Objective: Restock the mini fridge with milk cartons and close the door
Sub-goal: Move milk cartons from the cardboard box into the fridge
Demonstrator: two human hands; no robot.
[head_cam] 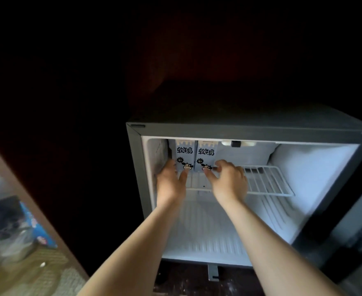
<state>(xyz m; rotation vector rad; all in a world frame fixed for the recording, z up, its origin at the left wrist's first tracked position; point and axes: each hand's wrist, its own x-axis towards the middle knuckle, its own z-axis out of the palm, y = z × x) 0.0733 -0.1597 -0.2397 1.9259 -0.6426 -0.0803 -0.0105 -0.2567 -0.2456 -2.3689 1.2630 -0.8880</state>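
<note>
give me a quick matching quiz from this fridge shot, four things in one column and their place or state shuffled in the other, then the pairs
Things
1. left hand
2. right hand
3. wire shelf
4. fridge door

Place or state
a. swung open, at the right edge of the view
b. carries both cartons at its left end
c. holds the left carton near its base
d. holds the right carton near its base

Pairs: 1-c, 2-d, 3-b, 4-a
</note>
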